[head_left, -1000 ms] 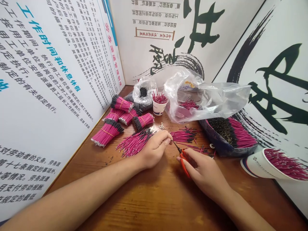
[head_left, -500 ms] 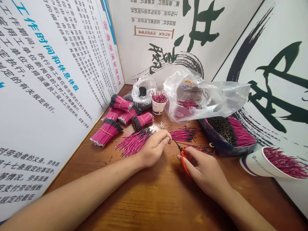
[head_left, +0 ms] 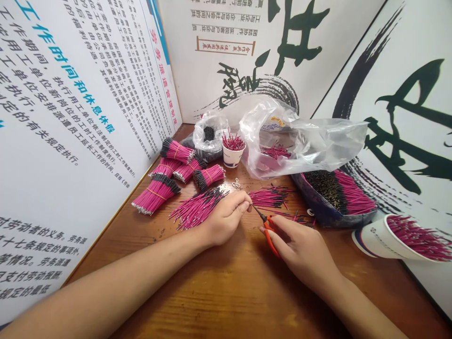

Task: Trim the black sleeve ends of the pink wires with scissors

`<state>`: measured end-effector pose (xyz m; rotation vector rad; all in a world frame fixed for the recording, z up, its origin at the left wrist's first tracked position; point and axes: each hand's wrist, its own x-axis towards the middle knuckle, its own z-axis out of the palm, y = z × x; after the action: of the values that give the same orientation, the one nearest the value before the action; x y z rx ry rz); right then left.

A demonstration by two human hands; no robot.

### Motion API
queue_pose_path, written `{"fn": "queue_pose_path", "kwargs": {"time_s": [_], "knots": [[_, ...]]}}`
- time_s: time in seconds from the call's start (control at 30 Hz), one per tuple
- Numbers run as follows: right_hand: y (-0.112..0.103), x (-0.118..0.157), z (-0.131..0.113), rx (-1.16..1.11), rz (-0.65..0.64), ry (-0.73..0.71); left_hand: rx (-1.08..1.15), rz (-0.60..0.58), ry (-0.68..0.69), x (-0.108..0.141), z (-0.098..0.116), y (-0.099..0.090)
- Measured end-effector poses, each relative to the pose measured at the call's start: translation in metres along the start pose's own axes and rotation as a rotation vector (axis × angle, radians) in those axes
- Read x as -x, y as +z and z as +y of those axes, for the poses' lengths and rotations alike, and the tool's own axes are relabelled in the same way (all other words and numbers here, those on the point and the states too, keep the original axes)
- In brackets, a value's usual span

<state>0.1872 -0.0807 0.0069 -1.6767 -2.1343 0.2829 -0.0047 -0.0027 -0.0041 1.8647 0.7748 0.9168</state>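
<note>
My left hand [head_left: 229, 217] is closed in a pinch over the middle of the table; what its fingertips hold is too small to make out. Orange-handled pliers or snips [head_left: 271, 238] are gripped in my right hand [head_left: 300, 242], with their dark tips touching or very near my left fingertips. Beside my left wrist lies a loose pile of pink wires with black ends [head_left: 197, 207]. Another loose pink pile [head_left: 268, 197] lies just behind the tool. Small pale rings [head_left: 236, 183] rest on the table behind my left hand.
Banded pink bundles [head_left: 155, 194] are stacked at the left. A paper cup of wires [head_left: 232, 157] stands behind, beside a clear plastic bag [head_left: 310, 146]. At the right are a dark tray of wires [head_left: 325, 220] and a tilted cup [head_left: 376, 238]. Printed panels surround the wooden table [head_left: 212, 292].
The tool's tips have moved slightly left, closer to my left fingertips. Both hands otherwise keep nearly the same place and grip.
</note>
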Motion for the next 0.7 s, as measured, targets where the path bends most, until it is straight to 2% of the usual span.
{"fn": "queue_pose_path", "kwargs": {"time_s": [0.2,0.5,0.7], "knots": [[-0.0003,0.0021,0.0034,0.031,0.054,0.038,0.015,-0.005,0.009,-0.0006,-0.0009,-0.0001],[0.0019,0.0033,0.0015,-0.042,0.016,0.076,0.036,-0.012,0.007,0.0013,-0.001,0.0012],[0.0023,0.0036,-0.0007,-0.054,0.013,0.062,0.027,0.026,0.048,0.0009,-0.0016,0.0016]]}}
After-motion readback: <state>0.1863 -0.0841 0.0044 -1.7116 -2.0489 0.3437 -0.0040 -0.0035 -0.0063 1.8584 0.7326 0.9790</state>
